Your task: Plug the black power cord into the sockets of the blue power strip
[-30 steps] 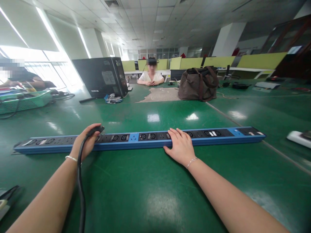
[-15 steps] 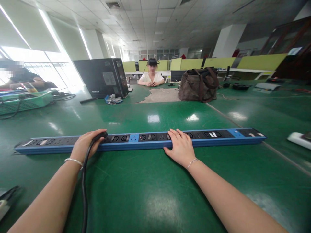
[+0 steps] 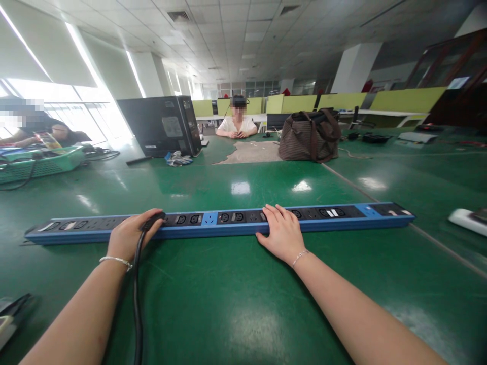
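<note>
A long blue and black power strip (image 3: pixel 209 218) lies across the green table, with several sockets facing up. My left hand (image 3: pixel 131 233) grips a black plug (image 3: pixel 154 220) at the sockets left of the middle; how far the plug sits in a socket is hidden by the fingers. From it a thick black cable (image 3: pixel 137 294) runs down toward me. Right of the middle, my right hand (image 3: pixel 282 233) rests on the strip, fingers spread over its top and the thumb against the near side.
At the back of the green table (image 3: pixel 213 284) stand a black computer case (image 3: pixel 160 126), gloves (image 3: pixel 178 159) and a brown bag (image 3: pixel 310 136). A green basket (image 3: pixel 57 165) is at the left. One person (image 3: pixel 236 125) sits opposite, another at far left. A white object (image 3: pixel 470 223) lies right.
My left hand has shifted slightly down and left, its fingers still around the plug. The cable has swung a little to the right. My right hand stays in place on the strip.
</note>
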{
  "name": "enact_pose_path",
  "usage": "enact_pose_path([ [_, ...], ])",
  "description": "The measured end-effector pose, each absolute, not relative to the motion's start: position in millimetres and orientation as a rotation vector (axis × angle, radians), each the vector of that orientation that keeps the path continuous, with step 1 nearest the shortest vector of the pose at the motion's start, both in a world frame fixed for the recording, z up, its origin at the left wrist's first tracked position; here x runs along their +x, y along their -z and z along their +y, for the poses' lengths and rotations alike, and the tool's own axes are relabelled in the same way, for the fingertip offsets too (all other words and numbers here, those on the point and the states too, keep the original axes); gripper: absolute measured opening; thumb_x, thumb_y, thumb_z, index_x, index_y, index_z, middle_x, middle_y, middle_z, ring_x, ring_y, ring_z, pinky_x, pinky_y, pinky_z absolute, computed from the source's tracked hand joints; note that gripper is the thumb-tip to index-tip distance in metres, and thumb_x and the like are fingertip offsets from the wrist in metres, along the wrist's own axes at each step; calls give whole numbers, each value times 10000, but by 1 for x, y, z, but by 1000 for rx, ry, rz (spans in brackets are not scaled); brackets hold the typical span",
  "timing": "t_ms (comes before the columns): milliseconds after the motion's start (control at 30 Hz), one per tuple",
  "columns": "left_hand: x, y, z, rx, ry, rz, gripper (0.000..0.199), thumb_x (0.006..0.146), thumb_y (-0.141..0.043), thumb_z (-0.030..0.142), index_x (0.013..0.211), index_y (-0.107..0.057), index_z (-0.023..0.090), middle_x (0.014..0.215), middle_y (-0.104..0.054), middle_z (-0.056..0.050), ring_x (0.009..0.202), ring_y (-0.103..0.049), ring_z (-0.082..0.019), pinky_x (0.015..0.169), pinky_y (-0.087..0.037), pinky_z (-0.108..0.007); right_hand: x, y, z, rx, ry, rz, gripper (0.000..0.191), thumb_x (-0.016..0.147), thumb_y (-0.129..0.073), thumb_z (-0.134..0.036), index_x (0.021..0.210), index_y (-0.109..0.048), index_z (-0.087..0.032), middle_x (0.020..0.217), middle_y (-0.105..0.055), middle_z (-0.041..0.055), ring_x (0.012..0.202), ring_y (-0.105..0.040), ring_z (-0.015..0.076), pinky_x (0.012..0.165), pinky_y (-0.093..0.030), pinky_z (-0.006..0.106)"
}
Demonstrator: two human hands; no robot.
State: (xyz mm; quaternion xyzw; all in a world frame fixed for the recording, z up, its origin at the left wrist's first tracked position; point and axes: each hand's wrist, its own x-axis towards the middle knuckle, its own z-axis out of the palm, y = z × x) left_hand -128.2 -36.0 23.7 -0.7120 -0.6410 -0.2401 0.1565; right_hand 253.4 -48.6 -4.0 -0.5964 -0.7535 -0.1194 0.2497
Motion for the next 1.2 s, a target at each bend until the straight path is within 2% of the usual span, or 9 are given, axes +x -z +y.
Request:
enact_pose_path([
  [133,-127,-21,-35,-2081,760,-1705,369,854,-445,480,1105,-617,271,1022,-703,-13,930,-638,-181,867,-475,-300,254,4,-49,-1621,332,-2055,587,728,-590,-395,1256,-518,-149,1336,-525,80,1250,-382,286,1034,-254,430],
  [367,-125,-21,-36,-2099,768,-1678,394,860,-440,461,1115,-623,223,1034,-700,-53,945,-635,-191,883,-464,-303,255,5,-47,-1613,335,-2057,573,730,-578,-397,1250,-522,-162,1329,-530,81,1244,-390,289,1025,-256,434],
  [833,-132,-23,-33,-2253,748,-1669,437,862,-410,503,1170,-582,245,1115,-667,-47,1000,-611,-201,925,-447,-334,255,4,-47,-1627,351,-2067,575,731,-579,-402,1254,-515,-172,1331,-524,85,1246,-388,284,1018,-263,431],
  [1200,-131,-21,-29,-2323,733,-1861,531,826,-387,557,1210,-567,238,1113,-668,-70,987,-623,-240,901,-464,-359,254,4,-47,-1627,340,-2067,584,731,-578,-401,1260,-515,-164,1339,-521,77,1251,-383,284,1025,-261,435],
])
